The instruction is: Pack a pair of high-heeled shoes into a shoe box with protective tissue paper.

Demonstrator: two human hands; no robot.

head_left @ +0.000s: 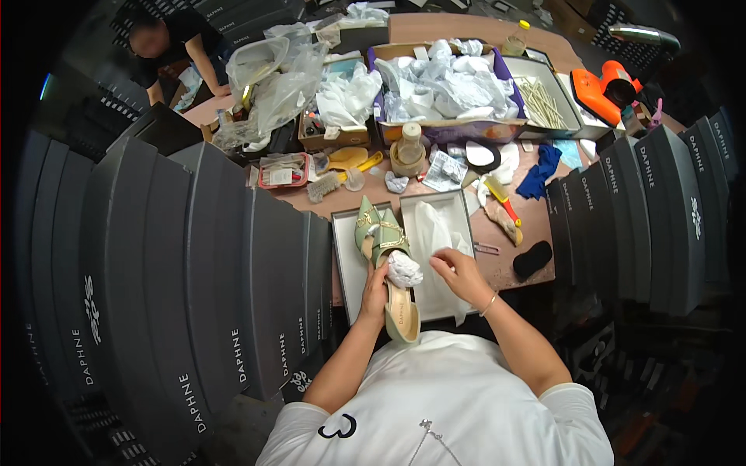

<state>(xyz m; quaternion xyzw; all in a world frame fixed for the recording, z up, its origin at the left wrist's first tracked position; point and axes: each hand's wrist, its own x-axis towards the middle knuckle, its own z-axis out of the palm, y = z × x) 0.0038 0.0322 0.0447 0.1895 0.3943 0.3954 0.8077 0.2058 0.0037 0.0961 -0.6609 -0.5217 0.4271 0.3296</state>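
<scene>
A green shoe [401,317] with gold trim is held above an open box [343,268] at the near edge of a pink table [501,268], its heel toward the wearer's white shirt [447,388]. The left hand [374,297] grips it from the side, fingers closed around it. A wad [404,269] of white paper sits at its opening, and a second shoe [364,229] lies alongside, toe pointing away. The right hand [461,276], a bracelet [488,304] at the wrist, is poised just beside the wad with fingers bent (whether they pinch anything, one cannot tell). Beneath it, tissue [432,233] spills across a second tray [465,225]. Farther out lie a black pad [533,259], a brush [503,200] and a blue cloth [539,172]. Beyond stand a jar [409,149] and a carton [458,130] heaped with crumpled paper [447,81]. Dark boxes [217,264] rise in stacks on both sides; at upper left, a co-worker [198,58] leans over the work surface.
</scene>
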